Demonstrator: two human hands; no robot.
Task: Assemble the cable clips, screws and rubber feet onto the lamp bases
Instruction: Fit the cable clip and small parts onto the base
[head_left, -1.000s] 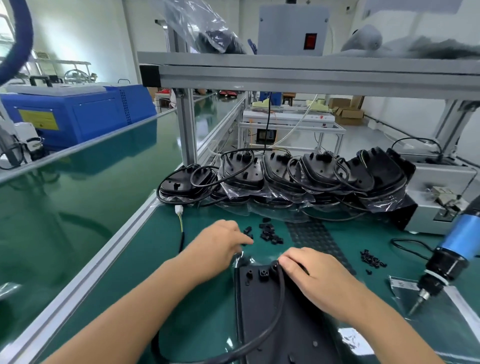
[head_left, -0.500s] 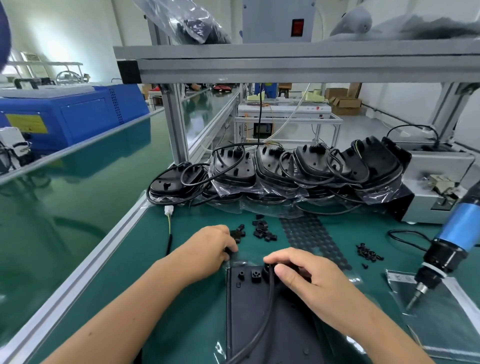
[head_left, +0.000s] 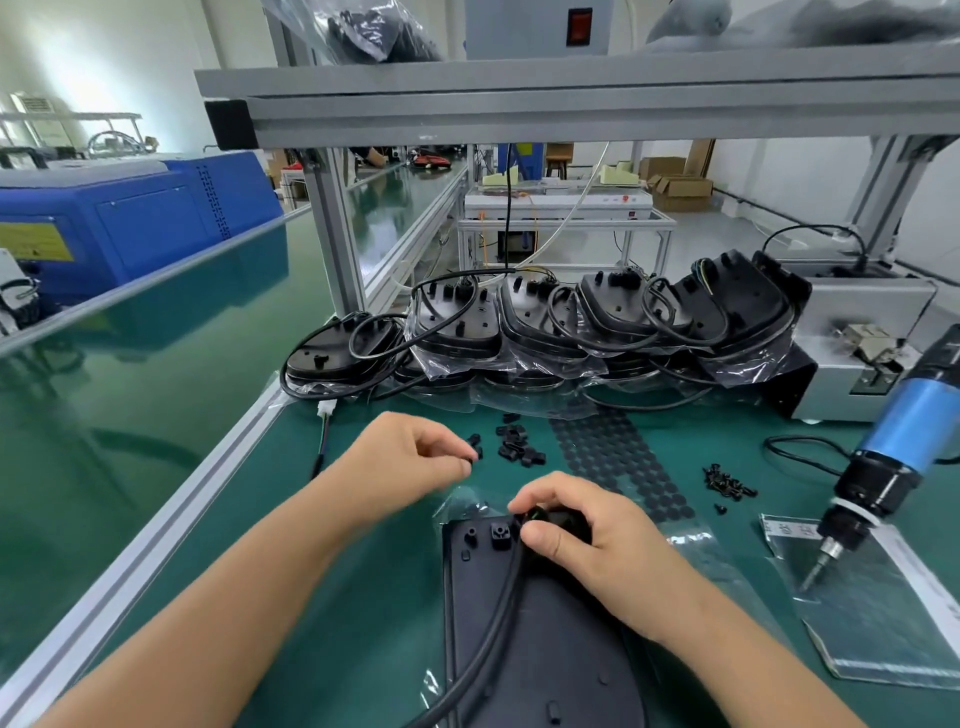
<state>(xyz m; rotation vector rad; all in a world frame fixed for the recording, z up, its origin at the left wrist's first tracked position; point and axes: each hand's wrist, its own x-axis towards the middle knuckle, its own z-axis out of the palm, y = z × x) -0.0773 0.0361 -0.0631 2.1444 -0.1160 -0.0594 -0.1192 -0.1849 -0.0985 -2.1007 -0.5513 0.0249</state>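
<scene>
A person's left hand (head_left: 410, 457) pinches one tiny black plastic cable clip (head_left: 470, 460) between curled fingertips, just above the green bench mat (head_left: 363, 597). The right hand (head_left: 582, 540), fingers curled, presses the black rubber-sheathed cable (head_left: 498, 613) onto the flat black plastic lamp base (head_left: 545, 649) lying in front. The clip looks light, rigid and easily dropped, best held by its sides. Roughly ten loose clips (head_left: 517, 447) lie beyond; about five bagged bases (head_left: 597, 322) are stacked behind.
</scene>
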